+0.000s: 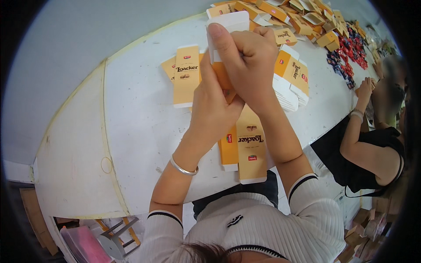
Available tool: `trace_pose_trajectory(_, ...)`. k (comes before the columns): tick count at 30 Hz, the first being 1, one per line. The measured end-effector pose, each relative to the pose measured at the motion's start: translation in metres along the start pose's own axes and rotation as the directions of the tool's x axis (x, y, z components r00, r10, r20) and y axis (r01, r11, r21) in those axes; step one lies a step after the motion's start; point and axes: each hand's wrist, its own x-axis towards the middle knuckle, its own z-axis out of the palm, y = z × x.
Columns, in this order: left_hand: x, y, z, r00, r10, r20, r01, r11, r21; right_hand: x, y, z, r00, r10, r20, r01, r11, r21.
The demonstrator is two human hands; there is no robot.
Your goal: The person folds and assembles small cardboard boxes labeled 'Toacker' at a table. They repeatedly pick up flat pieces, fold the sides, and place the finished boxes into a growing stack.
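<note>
Box (222, 76): grasped in left hand (214, 100) and right hand (255, 59), with other boxes (186, 85) either side; could crease at white flap (233, 21), under right thumb (220, 38), if pressed too hard.

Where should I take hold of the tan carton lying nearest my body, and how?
Probably by its white near end, from your body's side, pinching top and underside: the tan carton looks flat, and that end seems to jut past the edge of the table.

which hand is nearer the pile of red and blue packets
Right: the right hand is left of the red and blue packets, and the left hand is farther left and lower in the picture.
</note>
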Motion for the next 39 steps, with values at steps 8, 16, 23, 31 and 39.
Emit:
trace_pose_trajectory(8, 0.012, 0.0, -0.023, 0.986, 0.124, -0.11, -0.105, 0.981, 0.16, 0.0, 0.019, 0.008, 0.992, -0.129, 0.015, 0.13, 0.989, -0.076)
trace_pose_trajectory(16, 0.003, -0.003, 0.004, 0.942, 0.331, -0.061, -0.111, 0.477, 0.872, 0.0, 0.01, 0.009, 0.953, 0.303, 0.029, -0.303, 0.953, 0.004)
trace_pose_trajectory(23, 0.023, -0.015, -0.003, 0.983, 0.148, -0.105, -0.049, 0.775, 0.63, 0.002, -0.007, -0.003, 0.863, 0.413, 0.292, -0.489, 0.83, 0.27)
trace_pose_trajectory(31, 0.022, 0.01, -0.024, 0.938, 0.114, -0.328, -0.115, 0.993, 0.015, 0.006, 0.022, 0.001, 0.959, 0.093, 0.267, -0.221, 0.836, 0.502)
trace_pose_trajectory(39, 0.017, 0.017, -0.037, 0.986, 0.032, -0.161, -0.101, 0.891, -0.442, 0.0, 0.006, 0.002, 0.903, 0.16, 0.399, -0.427, 0.439, 0.79)
